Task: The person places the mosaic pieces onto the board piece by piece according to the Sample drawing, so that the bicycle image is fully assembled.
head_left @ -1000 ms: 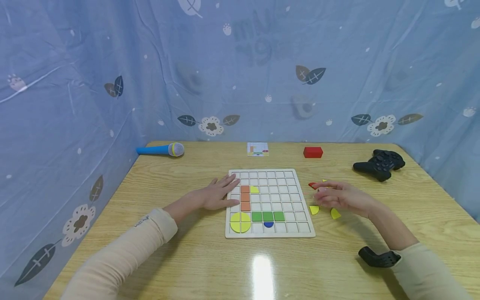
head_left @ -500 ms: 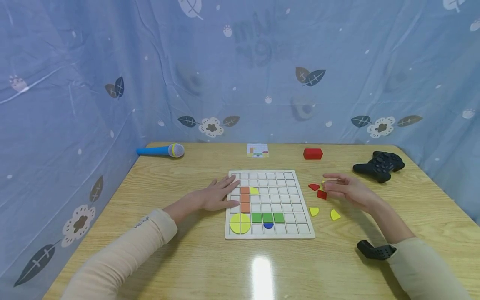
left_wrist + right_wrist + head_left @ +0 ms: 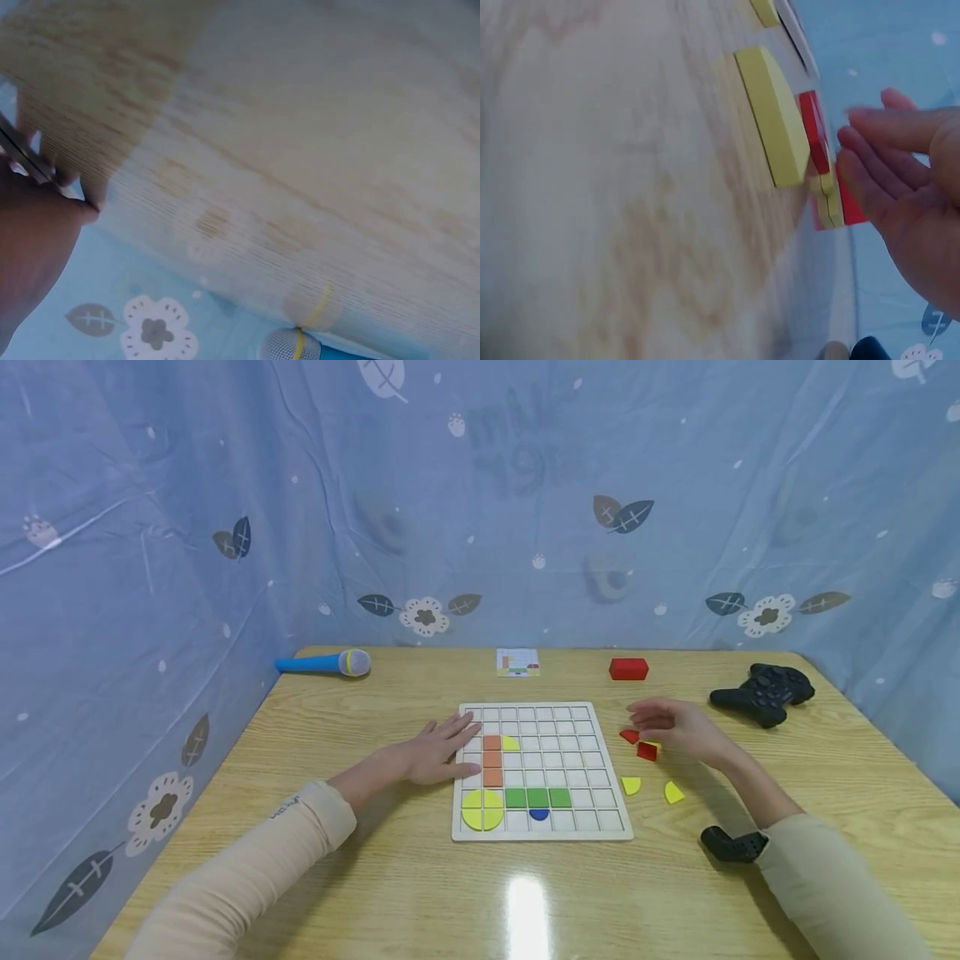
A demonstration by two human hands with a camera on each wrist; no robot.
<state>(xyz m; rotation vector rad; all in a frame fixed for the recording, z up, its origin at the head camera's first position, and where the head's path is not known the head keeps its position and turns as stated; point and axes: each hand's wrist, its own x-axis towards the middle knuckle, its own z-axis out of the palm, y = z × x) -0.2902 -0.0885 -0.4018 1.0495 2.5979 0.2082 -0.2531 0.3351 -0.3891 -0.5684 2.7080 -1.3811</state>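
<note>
My left hand (image 3: 435, 753) rests on the left edge of a white gridded board (image 3: 543, 836), fingers spread. On the board lie orange squares (image 3: 492, 760), green squares (image 3: 537, 797), yellow quarter-circles (image 3: 482, 810) forming a disc, a single yellow quarter-circle (image 3: 511, 743) and a blue half-round piece (image 3: 539, 815). Right of the board, my right hand (image 3: 682, 728) hovers over loose pieces, fingers loosely bent. Below its fingertips are a red quarter-round piece (image 3: 629, 737) and a red square (image 3: 647, 751), with yellow partly hidden behind. The right wrist view shows nothing between the fingers (image 3: 874, 169).
Two yellow quarter-circles (image 3: 632, 786) lie nearer the front. Along the back are a blue toy microphone (image 3: 322, 663), a small pattern card (image 3: 517, 663), a red block (image 3: 628, 669) and a black game controller (image 3: 763, 695). A blue curtain stands behind the table.
My right hand has shifted right, then left and toward the back, uncovering the red square and red quarter-round piece. My left hand stays on the board.
</note>
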